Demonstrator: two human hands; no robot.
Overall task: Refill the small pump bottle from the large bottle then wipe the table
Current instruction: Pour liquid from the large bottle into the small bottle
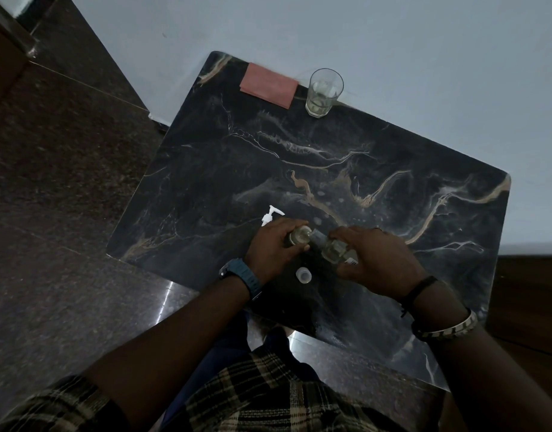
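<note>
Two hands on my screen. Left hand (273,244) clenched round small bottle (299,236), upright on table (393,145). Right hand (379,260) grips large bottle (335,249), tipped, neck meeting small bottle's mouth. One white cap (303,275) between wrists. One pump (271,214) just beyond left hand. One cloth (268,85), one glass (324,92) far beyond both hands.

Counting now: two bottles showing, small pump bottle (298,236) and large bottle (334,249); one white pump head (271,215) lying loose; one cap (303,274); one glass (324,92); one pink cloth (268,85); one table (362,169); two hands.
</note>
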